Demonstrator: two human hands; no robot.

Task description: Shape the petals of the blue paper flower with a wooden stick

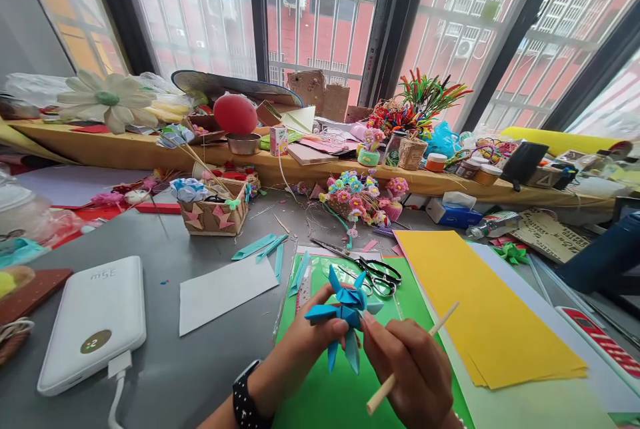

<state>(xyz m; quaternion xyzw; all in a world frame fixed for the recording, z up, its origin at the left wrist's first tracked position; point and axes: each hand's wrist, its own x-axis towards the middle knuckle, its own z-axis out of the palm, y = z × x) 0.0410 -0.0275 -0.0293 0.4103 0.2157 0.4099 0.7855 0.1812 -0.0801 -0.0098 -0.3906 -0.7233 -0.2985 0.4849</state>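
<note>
Within my pinching left hand [311, 330], the flower [349, 297] could crumple if my right hand [415, 365], gripping the stick [381, 395], overpresses.

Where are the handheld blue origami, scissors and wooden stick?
Handheld blue origami [349, 313], head view: its folded centre.
Scissors [369, 268], head view: black handle near the pivot.
Wooden stick [382, 394], head view: its near end.

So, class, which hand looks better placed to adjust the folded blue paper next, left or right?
Probably the right hand: its fingertips reach the folded blue paper, though it also holds a wooden stick. The left hand is occupied supporting the piece.
</note>
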